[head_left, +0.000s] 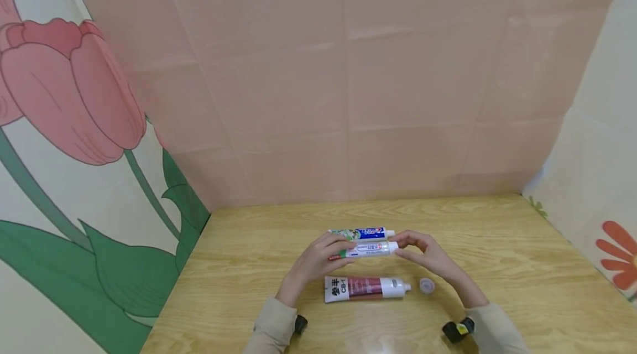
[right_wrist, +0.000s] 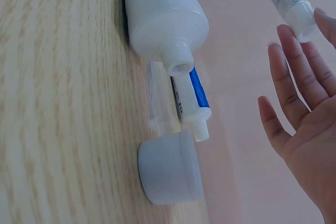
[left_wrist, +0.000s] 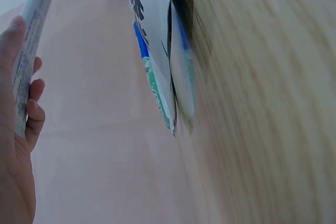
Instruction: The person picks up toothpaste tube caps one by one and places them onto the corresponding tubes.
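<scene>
A slim white toothpaste tube (head_left: 373, 249) is held above the table by my left hand (head_left: 316, 258), whose fingers and thumb grip its tail end. At the other end, my right hand (head_left: 434, 261) has its thumb and fingertips around the white cap (right_wrist: 302, 22); the right wrist view shows the cap on the tube. Just beyond lies a blue and green toothpaste tube (head_left: 365, 233), its nozzle bare and pointing right. Nearer to me rests a larger white and dark-red toothpaste tube (head_left: 365, 287), also uncapped. Beside its nozzle stands a loose round white cap (right_wrist: 168, 169).
Everything lies on a wood-grain table (head_left: 239, 265). Its far edge meets a pink cloth backdrop (head_left: 348, 94). Flower-printed panels flank it, with a tulip (head_left: 74, 88) on the left one. Dark wrist devices (head_left: 455, 331) sit low at both sleeves, close to the tabletop.
</scene>
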A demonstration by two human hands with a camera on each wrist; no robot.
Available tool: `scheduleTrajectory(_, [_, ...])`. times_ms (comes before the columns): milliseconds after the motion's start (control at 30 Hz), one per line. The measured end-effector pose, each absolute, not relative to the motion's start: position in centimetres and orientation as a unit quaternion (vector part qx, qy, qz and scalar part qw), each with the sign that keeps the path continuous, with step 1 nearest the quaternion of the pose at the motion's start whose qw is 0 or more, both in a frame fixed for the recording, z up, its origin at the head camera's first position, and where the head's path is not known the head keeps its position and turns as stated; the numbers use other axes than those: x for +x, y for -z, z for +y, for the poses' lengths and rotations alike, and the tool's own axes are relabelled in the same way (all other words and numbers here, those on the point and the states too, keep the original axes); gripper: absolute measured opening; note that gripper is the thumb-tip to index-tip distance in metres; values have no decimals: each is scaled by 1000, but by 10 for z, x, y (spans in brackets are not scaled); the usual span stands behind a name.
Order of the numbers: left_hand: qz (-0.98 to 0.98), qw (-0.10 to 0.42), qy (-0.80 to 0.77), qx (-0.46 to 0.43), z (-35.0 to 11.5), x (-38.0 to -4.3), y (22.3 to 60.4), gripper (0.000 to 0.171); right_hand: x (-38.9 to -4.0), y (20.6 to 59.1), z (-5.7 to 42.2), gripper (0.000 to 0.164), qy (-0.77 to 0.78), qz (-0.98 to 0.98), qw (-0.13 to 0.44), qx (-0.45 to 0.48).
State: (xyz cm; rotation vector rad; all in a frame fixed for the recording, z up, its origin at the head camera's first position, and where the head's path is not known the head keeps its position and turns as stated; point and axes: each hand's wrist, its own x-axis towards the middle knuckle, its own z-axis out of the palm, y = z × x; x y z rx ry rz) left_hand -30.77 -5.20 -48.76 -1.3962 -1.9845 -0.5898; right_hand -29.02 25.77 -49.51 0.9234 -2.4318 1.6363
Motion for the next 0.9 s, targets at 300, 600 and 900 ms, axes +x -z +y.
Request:
scheduleTrajectory(300, [-755, 320, 219, -529, -52, -308, 488, 43, -292, 497, 259, 14, -524, -799, 33, 294])
scheduleTrajectory(600, [-749, 316, 225, -537, -52, -309, 489, 39, -288, 494, 256, 12, -507, -814, 38, 281])
scheduleTrajectory(900, [-755, 311, 228, -530, -52, -308, 490, 45, -289, 495, 255, 13, -494, -819, 50, 288])
